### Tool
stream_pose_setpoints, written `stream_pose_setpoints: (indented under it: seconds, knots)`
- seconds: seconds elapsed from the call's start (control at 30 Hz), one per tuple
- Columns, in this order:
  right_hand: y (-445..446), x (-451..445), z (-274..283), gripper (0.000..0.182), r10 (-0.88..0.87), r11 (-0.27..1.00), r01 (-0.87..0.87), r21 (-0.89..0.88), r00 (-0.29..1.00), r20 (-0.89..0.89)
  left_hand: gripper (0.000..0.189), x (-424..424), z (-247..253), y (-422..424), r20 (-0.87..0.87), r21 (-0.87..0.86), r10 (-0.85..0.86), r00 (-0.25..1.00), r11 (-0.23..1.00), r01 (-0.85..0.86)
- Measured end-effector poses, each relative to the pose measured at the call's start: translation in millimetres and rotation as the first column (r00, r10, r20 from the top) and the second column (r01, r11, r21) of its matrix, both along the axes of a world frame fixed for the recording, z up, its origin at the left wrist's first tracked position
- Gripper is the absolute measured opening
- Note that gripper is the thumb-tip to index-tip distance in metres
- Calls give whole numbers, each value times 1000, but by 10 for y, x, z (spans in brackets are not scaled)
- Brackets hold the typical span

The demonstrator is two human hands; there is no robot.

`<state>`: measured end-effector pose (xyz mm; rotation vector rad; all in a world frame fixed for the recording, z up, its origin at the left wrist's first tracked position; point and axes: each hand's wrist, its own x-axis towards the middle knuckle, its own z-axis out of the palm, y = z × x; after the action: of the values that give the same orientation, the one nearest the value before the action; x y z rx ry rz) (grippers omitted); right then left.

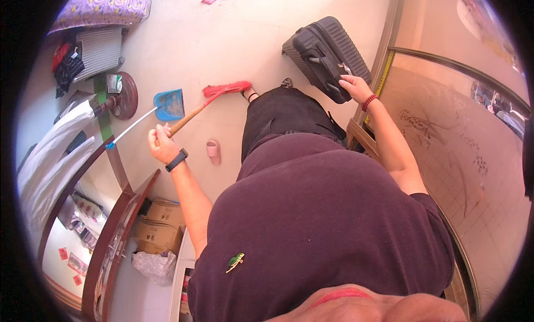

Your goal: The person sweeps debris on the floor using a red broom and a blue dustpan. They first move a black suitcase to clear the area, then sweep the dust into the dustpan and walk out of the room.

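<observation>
My left hand [162,143], with a dark band on its wrist, grips the wooden-coloured handle [186,120] of a broom. The broom's red bristle head [227,89] lies along the floor by my foot. At the right, a black ribbed suitcase [329,57] appears tilted, and my right hand [356,88] has its fingers closed at the suitcase's handle side. The exact grip there is partly hidden by the hand. Beyond my left hand is a blue dustpan [170,104] with a thin white handle.
A pink slipper [213,152] lies on the floor. To the left are a round-based stand [125,96], hanging white cloth [58,155] and a silver ribbed case [100,51]. Cardboard boxes [160,228] sit low at left. Sliding glass-like panels [442,147] run along the right.
</observation>
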<state>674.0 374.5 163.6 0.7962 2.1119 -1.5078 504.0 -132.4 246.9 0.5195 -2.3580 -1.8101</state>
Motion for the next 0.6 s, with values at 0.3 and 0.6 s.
stream_pose_setpoints:
  seconds: [0.3, 0.6]
  knots:
    - [-106, -36, -385, 31, 77, 940, -96, 327, 995, 69, 11, 11, -85, -80, -9, 84, 52, 999, 995, -51]
    - [-290, -551, -513, 51, -130, 716, -191, 671, 909, 397, 16, 22, 5, 3, 45, 39, 40, 998, 998, -41]
